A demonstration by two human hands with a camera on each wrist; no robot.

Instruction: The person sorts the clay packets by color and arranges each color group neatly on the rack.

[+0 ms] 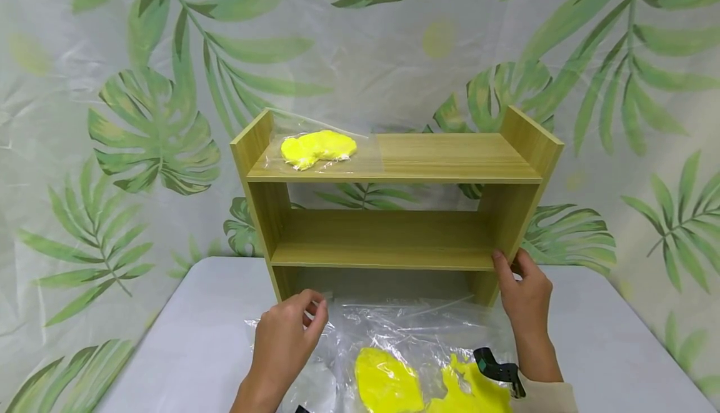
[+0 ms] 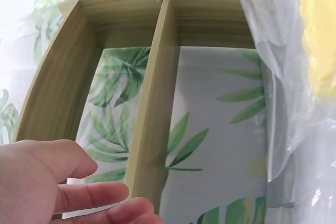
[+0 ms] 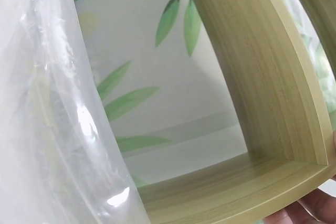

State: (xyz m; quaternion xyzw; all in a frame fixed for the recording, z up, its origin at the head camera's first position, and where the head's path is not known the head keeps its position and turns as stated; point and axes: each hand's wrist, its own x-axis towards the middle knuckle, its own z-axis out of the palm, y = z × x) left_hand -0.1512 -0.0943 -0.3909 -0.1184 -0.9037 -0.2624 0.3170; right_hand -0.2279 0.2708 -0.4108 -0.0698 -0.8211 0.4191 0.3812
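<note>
A small wooden shelf unit (image 1: 382, 265) with an upper and a middle board stands on the table. My right hand (image 1: 523, 294) grips its right side panel, thumb at the front edge beside the middle board and fingers round the outer face. In the right wrist view, fingertips (image 3: 310, 208) show behind that panel's edge. My left hand (image 1: 289, 335) hovers in front of the shelf's lower left, holding nothing. Its thumb and loosely bent fingers stand apart in the left wrist view, overlapping the boards there.
Clear plastic bags with flattened yellow pieces (image 1: 388, 380) lie in front of the shelf, close by both hands. Another bagged yellow piece (image 1: 317, 149) rests on the top board, at left. A leaf-patterned cloth (image 1: 157, 125) hangs behind the white table (image 1: 185, 325).
</note>
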